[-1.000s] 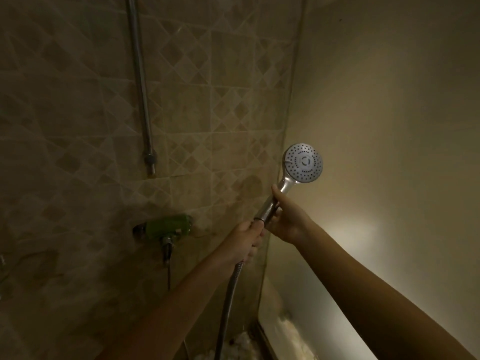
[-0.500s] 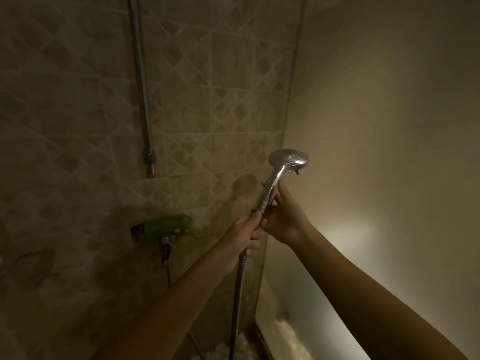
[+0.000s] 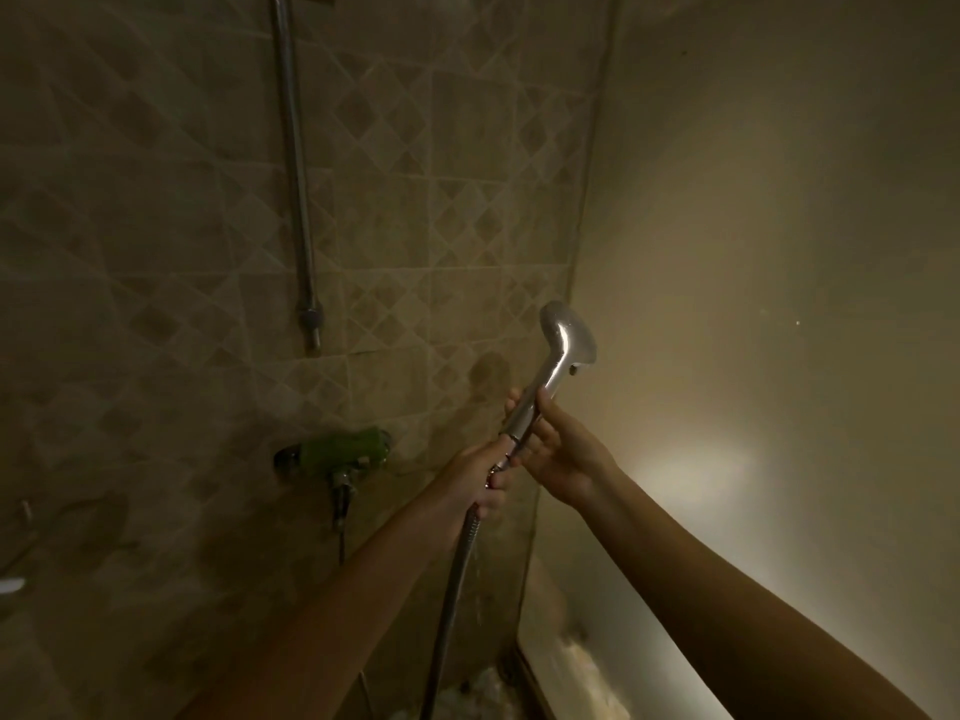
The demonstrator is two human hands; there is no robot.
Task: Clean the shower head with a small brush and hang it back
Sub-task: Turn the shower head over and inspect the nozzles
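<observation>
A chrome shower head (image 3: 565, 339) is held up in the dim corner, its rounded back toward me and its spray face turned away. My right hand (image 3: 558, 445) wraps the chrome handle just below the head. Lower down, my left hand (image 3: 480, 475) grips the joint where the handle meets the ribbed metal hose (image 3: 451, 610), which drops toward the floor. No brush is in view.
A vertical metal rail (image 3: 295, 163) runs down the tiled wall at the upper left. Below it sits a green mixer tap (image 3: 347, 448). A plain wall with a bright light patch (image 3: 696, 470) fills the right side. A pale ledge (image 3: 582, 678) lies at the bottom.
The shower head has been rotated in my hands: its spray face looked at me a second ago, now its back does. Both hands kept their grip and rose slightly.
</observation>
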